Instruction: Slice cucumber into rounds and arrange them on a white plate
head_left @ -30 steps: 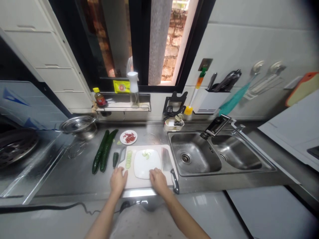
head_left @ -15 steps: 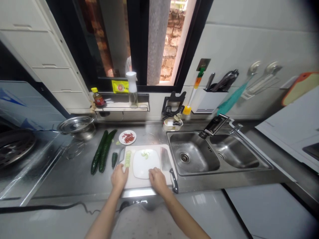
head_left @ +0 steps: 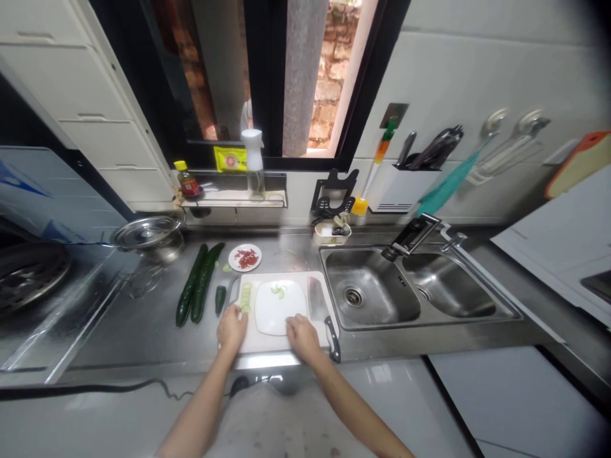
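A white cutting board [head_left: 267, 344] lies on the steel counter just left of the sink. A square white plate [head_left: 280, 310] sits on it with a few cucumber slices [head_left: 278, 290] at its far edge. A row of cucumber slices [head_left: 245, 296] lies on the board left of the plate. My left hand [head_left: 231, 329] has its fingers bent down onto the near end of that row. My right hand [head_left: 303, 337] rests curled on the plate's near right corner. A cleaver [head_left: 317, 304] lies flat on the board's right side, black handle toward me.
Two whole cucumbers [head_left: 195, 291] and a short cucumber end [head_left: 220, 299] lie left of the board. A small plate of chopped red chili [head_left: 245, 257] sits behind it. A double sink [head_left: 367, 296] is at the right, a steel pot [head_left: 150, 235] at the left.
My left hand has slid forward along the board onto the near end of the slice row. My right hand has stayed at the plate's near edge.
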Available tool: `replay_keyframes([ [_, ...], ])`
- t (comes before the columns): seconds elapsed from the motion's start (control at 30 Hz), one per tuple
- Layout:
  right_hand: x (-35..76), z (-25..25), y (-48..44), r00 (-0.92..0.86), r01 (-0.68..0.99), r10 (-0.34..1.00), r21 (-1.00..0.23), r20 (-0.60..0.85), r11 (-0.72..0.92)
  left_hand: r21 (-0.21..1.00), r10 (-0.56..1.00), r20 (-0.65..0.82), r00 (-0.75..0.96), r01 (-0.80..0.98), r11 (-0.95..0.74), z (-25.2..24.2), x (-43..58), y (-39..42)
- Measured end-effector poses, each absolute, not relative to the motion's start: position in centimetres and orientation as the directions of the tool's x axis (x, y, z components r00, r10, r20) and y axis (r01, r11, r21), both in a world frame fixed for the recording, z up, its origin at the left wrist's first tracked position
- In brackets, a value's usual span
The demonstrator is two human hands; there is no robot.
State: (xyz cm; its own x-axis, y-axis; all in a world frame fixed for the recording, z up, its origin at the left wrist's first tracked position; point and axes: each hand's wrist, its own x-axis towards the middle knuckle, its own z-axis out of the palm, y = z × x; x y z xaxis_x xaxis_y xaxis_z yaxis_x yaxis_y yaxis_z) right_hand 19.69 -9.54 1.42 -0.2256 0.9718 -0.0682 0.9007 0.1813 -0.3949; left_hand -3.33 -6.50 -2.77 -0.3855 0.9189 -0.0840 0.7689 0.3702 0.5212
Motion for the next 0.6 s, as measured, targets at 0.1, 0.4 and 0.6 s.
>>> replay_keyframes([
  [0.1, 19.7, 1.5, -9.6, -0.226, 0.899, 0.972, -0.397, -0.067, 0.182, 0.546, 0.919, -0.087, -0.384, 0.754, 0.366, -2.7, -3.1, -6.4],
  [0.4, 19.7, 1.4, -9.6, -0.223, 0.894, 0.974, -0.407, -0.039, 0.188, 0.818, 0.900, -0.112, -0.422, 0.475, 0.325, -3.5, -3.4, -6.1],
  [0.6, 19.4, 2.6, -8.9, -0.177, 0.859, 0.984, -0.487, 0.005, 0.157, 0.964, 0.907, -0.170, -0.384, 0.127, 0.235, 0.0, -2.9, -5.2],
])
